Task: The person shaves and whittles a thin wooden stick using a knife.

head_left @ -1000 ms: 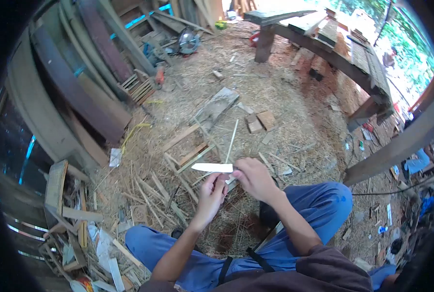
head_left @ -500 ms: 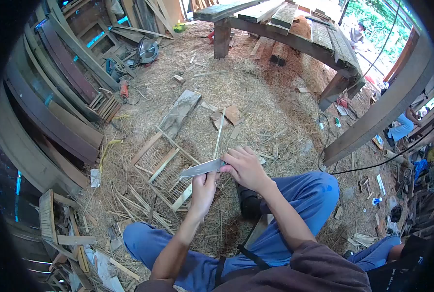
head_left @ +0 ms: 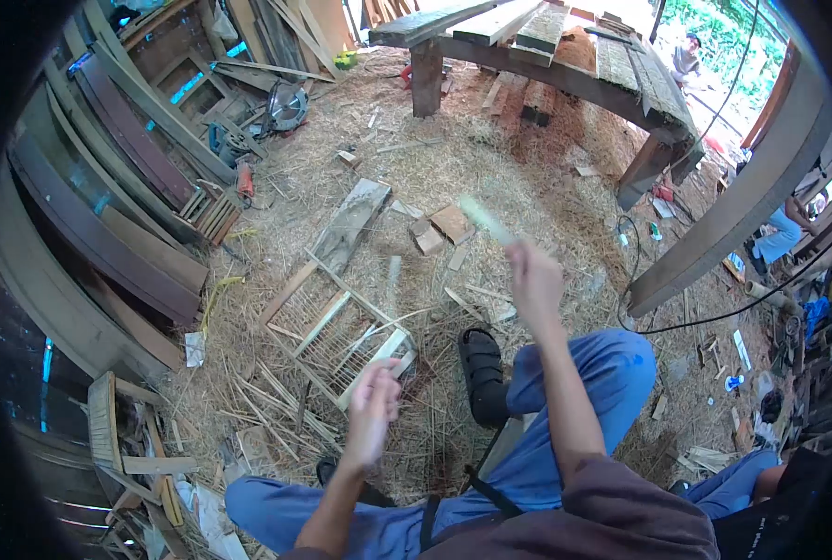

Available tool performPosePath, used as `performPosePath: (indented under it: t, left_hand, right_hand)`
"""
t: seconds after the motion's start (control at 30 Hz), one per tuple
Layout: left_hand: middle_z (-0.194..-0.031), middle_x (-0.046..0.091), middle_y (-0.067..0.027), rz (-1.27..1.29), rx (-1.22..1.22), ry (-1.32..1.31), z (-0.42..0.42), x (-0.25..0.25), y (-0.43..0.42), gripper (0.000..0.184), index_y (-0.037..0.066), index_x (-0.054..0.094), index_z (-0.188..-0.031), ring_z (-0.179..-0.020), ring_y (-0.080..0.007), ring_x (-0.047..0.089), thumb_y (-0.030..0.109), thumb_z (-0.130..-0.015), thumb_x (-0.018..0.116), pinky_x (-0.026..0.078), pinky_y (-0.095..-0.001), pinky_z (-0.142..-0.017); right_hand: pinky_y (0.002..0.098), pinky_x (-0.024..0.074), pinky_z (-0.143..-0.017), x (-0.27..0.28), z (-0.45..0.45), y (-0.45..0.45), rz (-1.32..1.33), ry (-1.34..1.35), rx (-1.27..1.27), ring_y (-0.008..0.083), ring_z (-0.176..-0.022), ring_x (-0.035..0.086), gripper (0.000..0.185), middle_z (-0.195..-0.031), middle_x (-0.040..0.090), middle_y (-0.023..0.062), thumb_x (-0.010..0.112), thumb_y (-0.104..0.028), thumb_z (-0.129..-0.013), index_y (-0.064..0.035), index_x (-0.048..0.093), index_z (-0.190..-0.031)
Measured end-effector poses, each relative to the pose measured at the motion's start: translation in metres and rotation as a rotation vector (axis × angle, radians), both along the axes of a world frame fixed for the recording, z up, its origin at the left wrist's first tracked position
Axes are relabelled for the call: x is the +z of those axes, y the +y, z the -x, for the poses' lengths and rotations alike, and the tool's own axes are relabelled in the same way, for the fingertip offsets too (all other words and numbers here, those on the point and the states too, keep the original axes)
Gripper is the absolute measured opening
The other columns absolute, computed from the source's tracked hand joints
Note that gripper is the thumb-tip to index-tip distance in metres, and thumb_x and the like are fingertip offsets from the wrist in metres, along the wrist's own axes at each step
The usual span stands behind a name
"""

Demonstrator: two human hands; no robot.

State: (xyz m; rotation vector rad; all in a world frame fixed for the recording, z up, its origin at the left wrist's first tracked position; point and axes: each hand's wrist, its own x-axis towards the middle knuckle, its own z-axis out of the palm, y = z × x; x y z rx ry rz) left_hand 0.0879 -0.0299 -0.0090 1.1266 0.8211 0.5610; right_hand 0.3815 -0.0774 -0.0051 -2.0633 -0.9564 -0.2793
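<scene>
My right hand [head_left: 535, 280] is closed on the handle of a knife [head_left: 487, 220], whose pale blade is smeared by motion and points up and left. My left hand [head_left: 375, 406], also blurred, has its fingers curled by the near corner of a wooden frame. It appears to hold a thin wooden strip [head_left: 394, 283], seen as a faint streak above it; the grip itself is unclear. Beneath lies the frame [head_left: 327, 322], with thin rods across it, on the shaving-covered ground.
A thick board [head_left: 352, 219] and wood blocks [head_left: 451, 224] lie ahead. Loose strips [head_left: 285, 411] are scattered left. Circular saw [head_left: 287, 105] and leaning planks stand at far left. A workbench [head_left: 565, 65] stands ahead and a post [head_left: 714, 229] at right. Other people are at the right.
The hands have moved apart. My right hand with the knife has gone up and right, while my left hand has dropped lower. The strip has shifted left.
</scene>
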Motion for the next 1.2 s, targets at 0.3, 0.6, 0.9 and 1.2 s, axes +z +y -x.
performPosePath:
  t: [0.3,0.6,0.9,1.2]
  left_hand:
    - [-0.071,0.042,0.0058,0.025,0.197,-0.019,0.037,-0.005,0.028,0.045,0.011,0.04,-0.149,-0.054,-0.001,0.031,0.018,-0.105,0.046,0.025,-0.0164,-0.044]
    - [-0.076,0.053,0.0023,0.04,0.163,-0.172,0.022,0.001,0.029,0.033,0.004,0.054,-0.133,-0.053,0.0013,0.031,0.018,-0.103,0.052,0.022,-0.0166,-0.044]
    - [-0.077,0.051,0.0023,0.169,0.191,-0.234,0.018,0.006,0.025,0.039,0.006,0.05,-0.14,-0.056,-0.0013,0.034,0.015,-0.103,0.052,0.026,-0.0191,-0.047]
    - [-0.077,0.054,0.0023,0.057,0.045,-0.164,0.028,-0.002,-0.014,0.038,0.006,0.056,-0.137,-0.058,-0.0024,0.041,0.02,-0.102,0.055,0.032,-0.0176,-0.049]
  right_hand:
    - [0.0462,0.0444,-0.074,-0.001,0.108,0.029,-0.021,0.067,0.781,0.0377,-0.083,0.058,0.025,-0.085,0.059,0.0174,0.053,-0.027,-0.098,-0.003,0.058,-0.098]
    - [0.0446,0.0444,-0.079,0.004,0.139,0.031,0.105,0.0,0.943,0.0353,-0.088,0.059,0.024,-0.088,0.06,0.0148,0.053,-0.03,-0.097,-0.0061,0.057,-0.101]
    - [0.0425,0.0414,-0.079,0.003,0.134,0.034,0.113,-0.11,0.939,0.0318,-0.09,0.059,0.022,-0.09,0.061,0.013,0.059,-0.029,-0.093,-0.0074,0.057,-0.1]
    - [0.0465,0.0442,-0.064,0.012,0.062,0.035,0.028,0.06,0.351,0.0396,-0.07,0.06,0.022,-0.074,0.059,0.0206,0.05,-0.023,-0.1,-0.0031,0.059,-0.097]
